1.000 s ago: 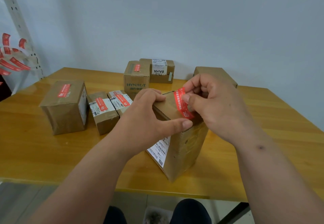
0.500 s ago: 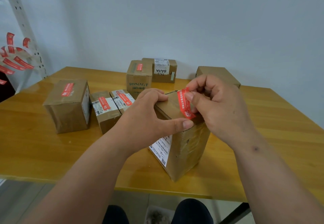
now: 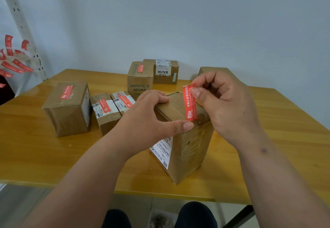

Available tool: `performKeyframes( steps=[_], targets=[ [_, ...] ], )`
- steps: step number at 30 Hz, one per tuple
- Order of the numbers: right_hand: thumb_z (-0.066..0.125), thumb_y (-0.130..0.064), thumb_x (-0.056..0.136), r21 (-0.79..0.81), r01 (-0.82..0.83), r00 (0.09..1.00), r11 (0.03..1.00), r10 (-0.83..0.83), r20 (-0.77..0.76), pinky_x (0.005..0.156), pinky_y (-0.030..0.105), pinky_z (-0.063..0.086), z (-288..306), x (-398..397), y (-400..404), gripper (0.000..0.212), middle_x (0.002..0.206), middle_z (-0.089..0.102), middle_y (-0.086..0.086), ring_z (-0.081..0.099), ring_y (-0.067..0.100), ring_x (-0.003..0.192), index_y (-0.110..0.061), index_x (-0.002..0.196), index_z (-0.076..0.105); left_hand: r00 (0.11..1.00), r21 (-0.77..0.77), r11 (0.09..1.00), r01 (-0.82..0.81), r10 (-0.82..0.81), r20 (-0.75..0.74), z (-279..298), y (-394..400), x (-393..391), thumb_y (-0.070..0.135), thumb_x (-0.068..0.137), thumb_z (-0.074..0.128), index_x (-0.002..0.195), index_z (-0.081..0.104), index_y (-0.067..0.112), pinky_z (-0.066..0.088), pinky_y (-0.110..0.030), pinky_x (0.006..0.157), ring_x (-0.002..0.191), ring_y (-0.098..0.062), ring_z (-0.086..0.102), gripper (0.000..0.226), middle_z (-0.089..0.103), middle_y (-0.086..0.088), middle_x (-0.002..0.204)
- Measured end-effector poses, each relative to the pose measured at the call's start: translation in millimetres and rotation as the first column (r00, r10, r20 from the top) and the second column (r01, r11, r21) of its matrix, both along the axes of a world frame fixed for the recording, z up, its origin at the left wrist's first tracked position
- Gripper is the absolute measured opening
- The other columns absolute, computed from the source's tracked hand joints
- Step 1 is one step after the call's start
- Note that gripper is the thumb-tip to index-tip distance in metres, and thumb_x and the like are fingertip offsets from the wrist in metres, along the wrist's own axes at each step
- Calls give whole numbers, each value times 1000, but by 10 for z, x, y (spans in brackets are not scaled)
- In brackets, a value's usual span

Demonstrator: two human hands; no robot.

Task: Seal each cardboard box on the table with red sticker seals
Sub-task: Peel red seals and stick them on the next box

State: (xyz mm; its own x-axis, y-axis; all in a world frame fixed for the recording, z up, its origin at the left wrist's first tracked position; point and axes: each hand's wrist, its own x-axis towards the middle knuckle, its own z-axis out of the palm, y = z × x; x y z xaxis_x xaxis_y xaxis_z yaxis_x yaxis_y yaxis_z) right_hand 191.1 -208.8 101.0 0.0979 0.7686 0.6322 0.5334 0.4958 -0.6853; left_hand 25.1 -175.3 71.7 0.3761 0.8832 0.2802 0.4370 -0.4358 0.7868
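A tall brown cardboard box (image 3: 185,138) stands near the front edge of the yellow wooden tabletop (image 3: 35,149), turned corner-on. The left hand (image 3: 148,120) grips its top, fingers curled over the far edge and thumb pressed along the near edge. The right hand (image 3: 226,106) pinches the far end of a red sticker seal (image 3: 189,103) between thumb and forefinger; the seal's near end touches the box top. Further left sit three smaller cardboard boxes (image 3: 69,108) bearing red seals.
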Motion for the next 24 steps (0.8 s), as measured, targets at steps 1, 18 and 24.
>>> performKeyframes(
  steps=[1,18,24],
  targets=[
    [65,-13,88,15,-8,999,1000,9,-42,68,19,51,36,7,-7,22,80,67,-11,61,2,77,-34,81,61,1000,0,1000,-1,1,2,-2,-1,2,75,46,64,128,48,29,40,-7,73,109,6,46,95,42,25,127],
    [56,-3,94,-55,35,859,998,-59,-508,81,41,54,0,127,22,17,98,68,12,66,28,94,-17,96,65,994,93,992,-82,88,-69,-58,55,-101,92,55,45,134,45,23,39,-22,92,116,-2,42,105,39,17,131],
    [56,2,92,-38,-17,678,999,-17,-735,70,33,49,-79,128,-29,18,91,62,7,63,19,83,-14,95,63,966,-22,967,-253,251,-63,-36,91,-153,93,50,54,133,40,22,44,-29,84,108,-10,44,110,38,9,124]
  ],
)
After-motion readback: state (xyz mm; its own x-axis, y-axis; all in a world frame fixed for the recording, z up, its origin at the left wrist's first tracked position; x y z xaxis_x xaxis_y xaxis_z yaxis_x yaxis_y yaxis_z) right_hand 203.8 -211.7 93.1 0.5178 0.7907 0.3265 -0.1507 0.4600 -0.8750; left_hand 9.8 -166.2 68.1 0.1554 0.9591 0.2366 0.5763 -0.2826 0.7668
